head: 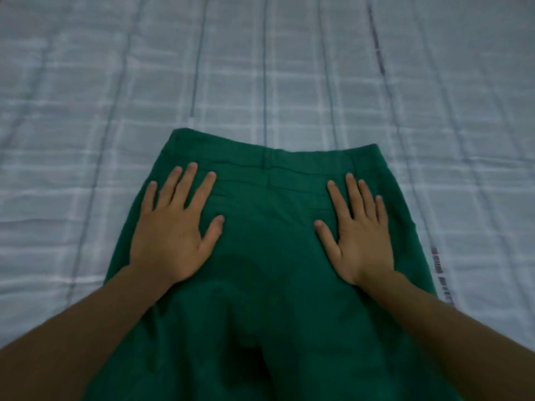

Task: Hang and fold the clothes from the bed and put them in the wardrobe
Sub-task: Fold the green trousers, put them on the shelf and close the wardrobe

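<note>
Green trousers (pixel 272 256) lie flat on the bed (pixel 86 96), waistband away from the person, on a pale checked cover. Left hand (pixel 170 227) and right hand (pixel 359 235) press on them, fingers spread straight. No readable label or writing shows.

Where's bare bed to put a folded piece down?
Bare bedspread beyond the waistband of the green trousers, plus strips on their left and right. Crowded: near centre, where the trousers lie spread with left hand and right hand flat on them.
</note>
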Demonstrator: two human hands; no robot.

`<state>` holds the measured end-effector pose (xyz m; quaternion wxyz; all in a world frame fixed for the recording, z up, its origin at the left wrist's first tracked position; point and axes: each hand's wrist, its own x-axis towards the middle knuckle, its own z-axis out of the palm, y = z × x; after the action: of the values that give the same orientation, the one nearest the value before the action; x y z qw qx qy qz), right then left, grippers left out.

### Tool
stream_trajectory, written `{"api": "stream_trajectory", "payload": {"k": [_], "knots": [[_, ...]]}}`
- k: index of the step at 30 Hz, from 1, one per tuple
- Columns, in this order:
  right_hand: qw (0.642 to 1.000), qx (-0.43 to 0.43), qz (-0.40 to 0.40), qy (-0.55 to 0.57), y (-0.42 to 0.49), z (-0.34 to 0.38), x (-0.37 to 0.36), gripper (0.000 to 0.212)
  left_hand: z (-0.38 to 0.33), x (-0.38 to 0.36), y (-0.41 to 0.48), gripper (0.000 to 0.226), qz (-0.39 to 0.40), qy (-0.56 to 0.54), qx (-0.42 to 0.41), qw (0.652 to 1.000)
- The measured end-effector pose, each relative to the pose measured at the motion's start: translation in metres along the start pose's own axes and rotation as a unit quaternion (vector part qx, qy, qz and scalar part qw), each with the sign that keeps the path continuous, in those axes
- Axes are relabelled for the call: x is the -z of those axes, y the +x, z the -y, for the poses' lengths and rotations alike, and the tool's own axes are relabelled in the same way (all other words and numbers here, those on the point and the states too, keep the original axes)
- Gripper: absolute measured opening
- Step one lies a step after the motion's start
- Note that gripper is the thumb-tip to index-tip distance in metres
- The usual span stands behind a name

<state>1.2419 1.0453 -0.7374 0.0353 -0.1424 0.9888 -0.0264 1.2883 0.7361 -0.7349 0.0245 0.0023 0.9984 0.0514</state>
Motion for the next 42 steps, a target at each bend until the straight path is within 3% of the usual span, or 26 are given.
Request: {"api": "stream_trajectory", "payload": {"k": [11, 14, 16, 19, 21, 24, 26, 28, 31, 33, 35, 38, 42], "knots": [[1.000, -0.009, 0.014, 0.017, 0.000, 0.000, 0.008, 0.071, -0.003, 0.005, 0.000, 0.072, 0.025, 0.016, 0.023, 0.999], [0.995, -0.001, 0.016, 0.100, 0.001, -0.005, 0.019, 0.071, -0.004, 0.013, 0.002, 0.073, 0.048, 0.013, 0.023, 0.999], [0.984, -0.024, -0.015, 0.173, 0.001, -0.014, 0.030, 0.066, -0.014, 0.030, 0.009, 0.071, 0.019, -0.002, 0.028, 0.999], [0.976, -0.065, -0.102, 0.180, 0.002, -0.039, 0.047, 0.055, -0.053, 0.055, 0.036, 0.058, -0.063, -0.032, -0.034, 0.997], [0.972, -0.118, -0.086, 0.185, 0.001, -0.054, 0.054, 0.059, -0.092, 0.064, 0.059, 0.049, -0.086, -0.071, -0.090, 0.990], [0.957, -0.184, -0.048, 0.219, -0.001, -0.065, 0.058, 0.067, -0.163, 0.070, 0.088, 0.040, -0.041, -0.144, -0.131, 0.980], [0.952, -0.210, -0.033, 0.222, 0.001, -0.069, 0.057, 0.060, -0.207, 0.068, 0.105, 0.046, 0.026, -0.161, -0.139, 0.977], [0.951, -0.219, -0.023, 0.215, 0.005, -0.071, 0.056, 0.035, -0.240, 0.064, 0.121, 0.053, 0.072, -0.081, -0.148, 0.983], [0.957, -0.196, -0.040, 0.212, 0.009, -0.073, 0.056, 0.011, -0.266, 0.056, 0.139, 0.051, 0.064, 0.109, -0.180, 0.976], [0.952, -0.181, -0.063, 0.238, 0.009, -0.076, 0.055, 0.002, -0.276, 0.052, 0.144, 0.050, 0.087, 0.133, -0.175, 0.972], [0.948, -0.173, -0.090, 0.251, 0.007, -0.077, 0.056, 0.014, -0.279, 0.052, 0.142, 0.047, 0.081, 0.086, -0.161, 0.980], [0.944, -0.149, -0.111, 0.274, 0.002, -0.069, 0.065, 0.011, -0.265, 0.055, 0.132, 0.033, 0.000, -0.051, -0.130, 0.990], [0.941, -0.094, -0.119, 0.303, -0.008, -0.032, 0.088, 0.009, -0.228, 0.075, 0.108, 0.006, -0.064, -0.199, -0.083, 0.974]]}}
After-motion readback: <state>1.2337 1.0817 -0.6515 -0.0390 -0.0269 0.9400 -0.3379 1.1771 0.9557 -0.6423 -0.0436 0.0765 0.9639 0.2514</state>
